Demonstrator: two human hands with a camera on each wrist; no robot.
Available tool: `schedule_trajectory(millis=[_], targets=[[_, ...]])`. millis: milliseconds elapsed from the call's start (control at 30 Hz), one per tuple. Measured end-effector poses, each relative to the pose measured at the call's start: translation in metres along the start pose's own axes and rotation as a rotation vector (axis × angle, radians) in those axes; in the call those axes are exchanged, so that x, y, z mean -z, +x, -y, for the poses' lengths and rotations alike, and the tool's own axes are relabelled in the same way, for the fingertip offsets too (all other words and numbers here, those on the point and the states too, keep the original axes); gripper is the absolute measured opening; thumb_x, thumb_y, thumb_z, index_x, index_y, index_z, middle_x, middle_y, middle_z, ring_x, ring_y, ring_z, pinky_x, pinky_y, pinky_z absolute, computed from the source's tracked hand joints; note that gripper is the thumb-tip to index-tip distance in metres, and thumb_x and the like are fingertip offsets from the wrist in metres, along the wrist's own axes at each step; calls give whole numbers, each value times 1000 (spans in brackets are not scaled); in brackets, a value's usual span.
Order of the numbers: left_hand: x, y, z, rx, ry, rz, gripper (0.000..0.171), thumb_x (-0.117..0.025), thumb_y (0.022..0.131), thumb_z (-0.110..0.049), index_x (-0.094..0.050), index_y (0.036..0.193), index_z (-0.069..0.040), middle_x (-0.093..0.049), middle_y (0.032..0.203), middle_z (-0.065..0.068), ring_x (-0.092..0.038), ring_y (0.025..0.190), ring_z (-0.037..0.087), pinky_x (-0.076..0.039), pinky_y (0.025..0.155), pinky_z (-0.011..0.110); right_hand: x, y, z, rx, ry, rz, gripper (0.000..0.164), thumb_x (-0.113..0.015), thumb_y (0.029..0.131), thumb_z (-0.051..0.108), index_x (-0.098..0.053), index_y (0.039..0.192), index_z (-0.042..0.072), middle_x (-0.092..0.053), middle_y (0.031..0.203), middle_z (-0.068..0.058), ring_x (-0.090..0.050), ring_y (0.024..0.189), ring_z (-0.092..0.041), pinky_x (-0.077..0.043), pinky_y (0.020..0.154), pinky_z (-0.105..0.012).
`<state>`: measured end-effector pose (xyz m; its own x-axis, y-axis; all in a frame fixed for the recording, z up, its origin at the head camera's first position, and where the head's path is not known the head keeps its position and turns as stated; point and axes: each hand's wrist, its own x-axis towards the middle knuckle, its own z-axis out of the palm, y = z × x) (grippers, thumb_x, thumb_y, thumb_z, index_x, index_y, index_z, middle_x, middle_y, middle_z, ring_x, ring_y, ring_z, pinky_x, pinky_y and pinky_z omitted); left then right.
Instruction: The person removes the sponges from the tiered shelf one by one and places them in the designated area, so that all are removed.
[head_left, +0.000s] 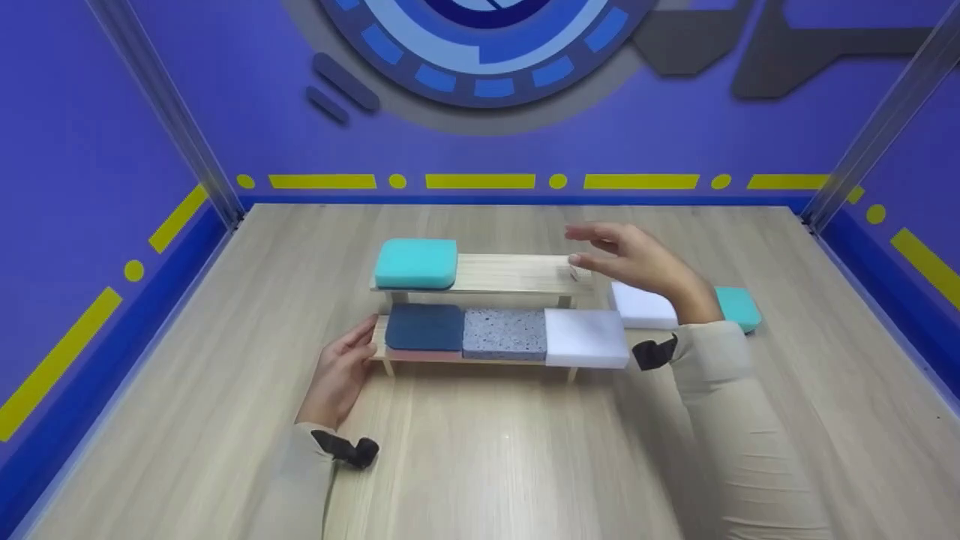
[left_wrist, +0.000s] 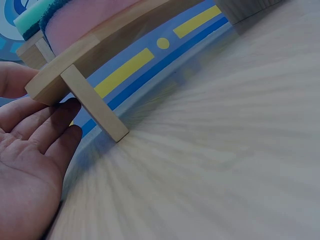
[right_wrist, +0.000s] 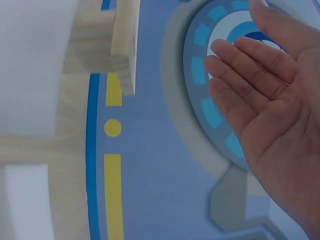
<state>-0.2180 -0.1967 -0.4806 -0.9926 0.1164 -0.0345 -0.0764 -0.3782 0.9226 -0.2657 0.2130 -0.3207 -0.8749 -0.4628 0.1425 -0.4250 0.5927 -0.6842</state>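
My left hand (head_left: 337, 379) pinches the left end of the front wooden shelf (head_left: 380, 337), thumb on one side and fingers beneath, as the left wrist view shows. Along this low shelf sit a pink sponge with a dark blue top (head_left: 425, 328), a grey speckled block (head_left: 505, 334) and a white sponge (head_left: 586, 337) that juts past the right end. Behind it stands a second wooden shelf (head_left: 517, 274), bearing a turquoise sponge (head_left: 416, 262) at its left. Over that shelf's right end, my right hand (head_left: 630, 259) is extended with nothing in it.
On the table to the right lie another white sponge (head_left: 643, 306) and another turquoise sponge (head_left: 739, 307), the latter partly behind my right wrist. Blue panels (head_left: 480, 150) wall in the wooden table (head_left: 480, 450) at the back and sides.
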Motion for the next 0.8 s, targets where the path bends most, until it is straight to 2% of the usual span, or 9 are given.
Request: schedule_trajectory(millis=[233, 333, 600, 800], targets=[[0, -1, 0, 13, 11, -5, 57, -40, 93, 9, -22, 147, 11, -18, 157, 24, -18, 147, 30, -13, 120, 43, -16, 12, 15, 2, 18, 50, 56, -65, 92, 31, -50, 138, 4, -51, 142, -14, -43, 136, -29, -32, 114, -43], [0, 0, 0, 7, 19, -9, 57, -41, 93, 9, -23, 147, 10, -20, 157, 24, -20, 146, 31, -13, 119, 44, -23, 17, 21, 27, 18, 58, 57, -65, 91, 31, -49, 139, 5, -51, 143, -13, -43, 136, -28, -32, 114, -42], [5, -1, 5, -23, 46, 15, 61, -50, 92, 1, -23, 147, 10, -17, 158, 23, -16, 147, 31, -13, 120, 42, -40, 28, 33, 81, 26, 59, 59, -66, 91, 29, -47, 140, 3, -48, 145, -14, -43, 136, -28, -33, 113, -40], [3, 1, 2, -9, 14, 18, 57, -42, 94, 6, -22, 147, 10, -17, 158, 23, -15, 148, 31, -9, 121, 44, -53, 37, 39, 65, 27, 53, 60, -66, 91, 28, -45, 141, 3, -45, 147, -13, -41, 138, -28, -33, 114, -39]])
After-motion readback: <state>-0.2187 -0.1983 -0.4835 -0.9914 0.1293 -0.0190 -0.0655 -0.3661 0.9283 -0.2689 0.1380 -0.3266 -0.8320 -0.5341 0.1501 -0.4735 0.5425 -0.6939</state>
